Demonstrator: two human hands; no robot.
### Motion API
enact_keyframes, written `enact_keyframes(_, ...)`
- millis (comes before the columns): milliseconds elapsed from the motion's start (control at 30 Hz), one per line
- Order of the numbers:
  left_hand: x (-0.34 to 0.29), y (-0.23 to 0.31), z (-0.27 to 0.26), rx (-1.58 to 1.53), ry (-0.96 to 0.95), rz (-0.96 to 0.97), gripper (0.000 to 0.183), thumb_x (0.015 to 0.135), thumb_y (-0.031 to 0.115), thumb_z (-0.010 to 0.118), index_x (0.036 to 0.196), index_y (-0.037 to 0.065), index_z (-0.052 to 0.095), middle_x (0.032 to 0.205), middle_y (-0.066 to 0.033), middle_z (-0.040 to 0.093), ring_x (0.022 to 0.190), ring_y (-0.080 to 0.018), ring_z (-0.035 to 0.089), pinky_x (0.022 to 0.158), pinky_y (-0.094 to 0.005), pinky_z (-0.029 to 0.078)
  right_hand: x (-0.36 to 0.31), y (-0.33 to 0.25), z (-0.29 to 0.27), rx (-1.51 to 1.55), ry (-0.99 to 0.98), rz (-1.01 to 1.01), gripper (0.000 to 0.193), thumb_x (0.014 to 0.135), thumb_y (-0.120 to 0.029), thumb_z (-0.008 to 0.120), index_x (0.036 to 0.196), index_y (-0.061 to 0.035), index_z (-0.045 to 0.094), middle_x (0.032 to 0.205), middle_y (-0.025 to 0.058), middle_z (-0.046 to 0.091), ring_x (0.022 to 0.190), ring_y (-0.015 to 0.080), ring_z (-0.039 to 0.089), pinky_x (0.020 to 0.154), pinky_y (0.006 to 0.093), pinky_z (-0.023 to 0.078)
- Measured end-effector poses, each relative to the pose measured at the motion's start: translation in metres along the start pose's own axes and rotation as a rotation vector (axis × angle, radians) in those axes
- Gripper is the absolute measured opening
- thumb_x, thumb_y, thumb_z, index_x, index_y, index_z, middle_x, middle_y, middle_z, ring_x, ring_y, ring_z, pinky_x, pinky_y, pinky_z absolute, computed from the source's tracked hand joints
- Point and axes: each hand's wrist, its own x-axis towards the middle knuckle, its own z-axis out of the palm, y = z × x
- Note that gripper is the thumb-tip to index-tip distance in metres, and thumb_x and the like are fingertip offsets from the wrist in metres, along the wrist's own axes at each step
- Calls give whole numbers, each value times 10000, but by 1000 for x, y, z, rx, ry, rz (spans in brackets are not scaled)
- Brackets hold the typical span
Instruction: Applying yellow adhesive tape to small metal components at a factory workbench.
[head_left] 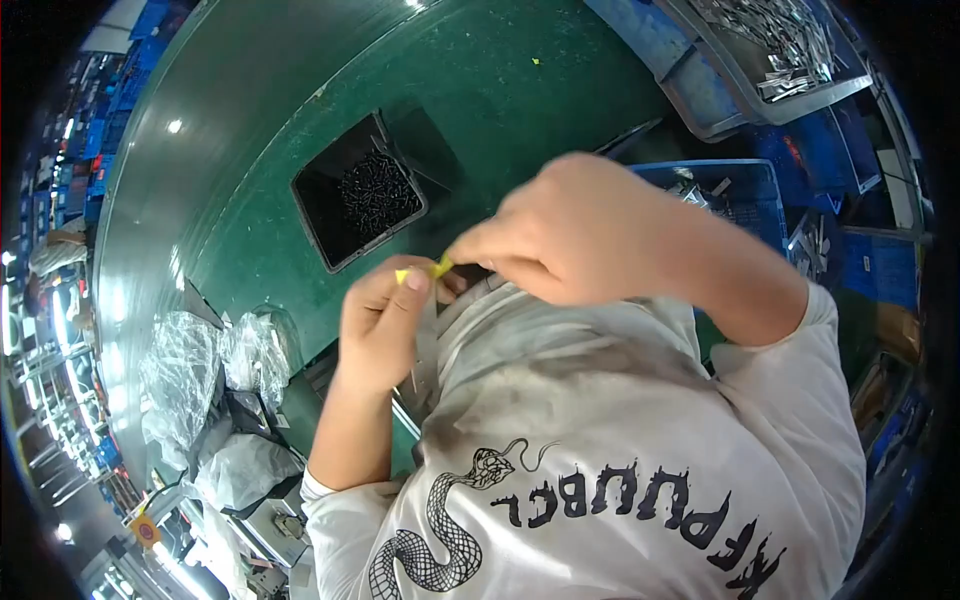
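My left hand (380,325) and my right hand (580,230) meet in front of my chest, over the edge of a dark green work surface (240,130). Between their fingertips they pinch a small yellow piece (428,270), the left thumb and forefinger on its left end, the right fingers on its right end. A thin metal part (410,385) shows just below the left hand; what it belongs to is hidden by my white shirt. A black square tray (358,192) of small dark screws lies on the surface just beyond my hands.
Grey and blue bins (770,50) with metal parts stand at the upper right, and a blue crate (745,195) sits behind my right hand. Crumpled clear plastic bags (215,375) lie at the left. Shelving and lights curve along the far left rim.
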Motion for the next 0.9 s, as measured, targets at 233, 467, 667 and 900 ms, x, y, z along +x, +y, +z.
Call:
enact_keyframes(233, 44, 60, 2, 263, 340, -316, 319, 986, 207, 569, 822, -20, 722, 706, -57, 671, 668, -127, 605, 652, -275, 456, 54, 10, -51, 87, -199, 120, 297, 914, -196, 547, 1110, -78, 737, 940, 144, 729, 859, 316, 685, 779, 414, 527)
enact_keyframes(467, 77, 62, -9, 166, 339, -438, 369, 964, 254, 512, 818, -27, 702, 728, -99, 688, 664, -185, 639, 674, -315, 498, 92, 33, -50, 33, -298, 211, 331, 908, -216, 551, 1159, -104, 736, 1109, 107, 734, 1023, 270, 684, 892, 367, 517)
enact_keyframes(667, 82, 54, -6, 197, 366, -485, 393, 979, 264, 491, 815, -14, 714, 737, -77, 684, 658, -175, 620, 672, -310, 490, 96, 33, -52, -17, -316, 209, 344, 905, -211, 543, 1170, -108, 736, 1141, 93, 730, 1053, 260, 678, 932, 363, 507)
enact_keyframes(900, 84, 49, -7, 170, 363, -475, 404, 983, 287, 485, 814, 2, 716, 735, -74, 680, 677, -173, 622, 674, -312, 479, 89, 39, -46, 2, -252, 157, 353, 913, -198, 519, 1186, -123, 732, 1144, 96, 726, 1046, 264, 675, 943, 369, 506)
